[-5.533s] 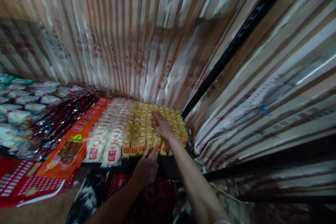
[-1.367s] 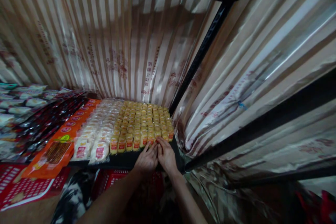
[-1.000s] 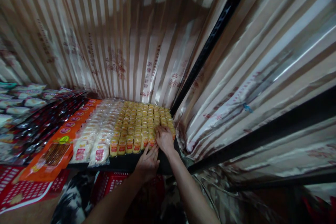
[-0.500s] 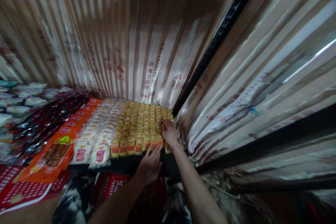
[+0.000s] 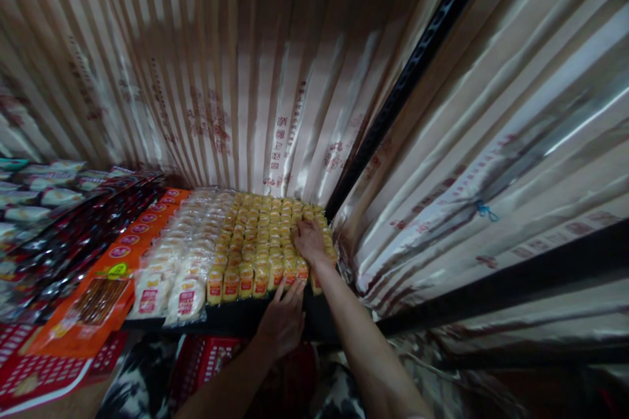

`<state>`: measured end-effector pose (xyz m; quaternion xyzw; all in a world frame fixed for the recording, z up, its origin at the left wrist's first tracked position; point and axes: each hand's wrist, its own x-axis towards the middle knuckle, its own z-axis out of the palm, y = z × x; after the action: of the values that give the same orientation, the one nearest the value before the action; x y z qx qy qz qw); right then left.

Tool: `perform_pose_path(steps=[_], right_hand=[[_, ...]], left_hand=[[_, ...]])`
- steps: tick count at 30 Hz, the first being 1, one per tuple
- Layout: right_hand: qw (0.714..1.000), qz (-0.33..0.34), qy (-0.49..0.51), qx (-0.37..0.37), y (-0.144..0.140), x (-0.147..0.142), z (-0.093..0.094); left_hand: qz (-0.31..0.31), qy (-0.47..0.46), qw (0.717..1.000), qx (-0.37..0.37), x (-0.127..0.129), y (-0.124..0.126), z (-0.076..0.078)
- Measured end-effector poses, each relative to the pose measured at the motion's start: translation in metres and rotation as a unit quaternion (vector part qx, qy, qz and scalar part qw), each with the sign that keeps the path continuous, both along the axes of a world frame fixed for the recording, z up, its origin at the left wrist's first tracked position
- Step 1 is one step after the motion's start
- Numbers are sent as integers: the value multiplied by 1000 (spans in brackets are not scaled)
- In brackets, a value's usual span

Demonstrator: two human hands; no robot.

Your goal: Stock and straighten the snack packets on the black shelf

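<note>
Two hands squaring up rows of small yellow packets on a shop shelf

From the left we see pale green-trimmed packs (image 5: 29,196), then dark red-black sachets (image 5: 73,236), a run of orange packets (image 5: 105,275) and white bun packs (image 5: 181,268), each kind kept in its own lane running front to back. Next come the yellow packets (image 5: 260,242), stood on end and packed tight, labels facing out at the front row. Our left hand (image 5: 284,317) lies at the dark shelf edge (image 5: 230,317), fingers (image 5: 285,291) spread and touching the front row, gripping nothing, likely bracing it. Our right hand (image 5: 309,241) lies flat on top of the packets further back, fingers loosely open, pressing rather than holding. Striped foil sheeting (image 5: 236,78) lines the back and right side.
</note>
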<state>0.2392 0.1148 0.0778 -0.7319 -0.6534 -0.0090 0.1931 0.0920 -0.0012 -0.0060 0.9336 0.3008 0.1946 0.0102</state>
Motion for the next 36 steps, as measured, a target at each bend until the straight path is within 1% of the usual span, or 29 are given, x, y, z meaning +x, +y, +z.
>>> perform_pose_path(steps=[6, 11, 16, 21, 25, 27, 31, 33, 34, 36], right_hand=[[999, -30, 8, 22, 15, 2, 1], [1000, -18, 10, 10, 28, 2, 3], [999, -44, 3, 25, 38, 8, 8], [1000, -18, -4, 24, 44, 3, 9], [999, -30, 3, 43, 49, 6, 12], [998, -30, 12, 48, 55, 8, 12], [999, -4, 34, 38, 69, 6, 14], [998, 7, 47, 46, 65, 6, 16], [997, 9, 52, 55, 58, 7, 18], [993, -4, 74, 96, 33, 10, 19]], left_hand=[[5, -17, 999, 29, 1, 0, -5], [4, -15, 999, 39, 3, 1, -10], [8, -18, 998, 52, 3, 1, -13], [14, -31, 996, 83, 4, 1, -15], [12, -18, 996, 85, 5, 1, -18], [14, -18, 996, 90, 6, 1, -20], [15, -23, 996, 88, 6, 1, -19], [9, -19, 997, 72, 5, 2, -17], [8, -18, 998, 65, 5, 2, -15], [6, -18, 998, 54, 4, 2, -12]])
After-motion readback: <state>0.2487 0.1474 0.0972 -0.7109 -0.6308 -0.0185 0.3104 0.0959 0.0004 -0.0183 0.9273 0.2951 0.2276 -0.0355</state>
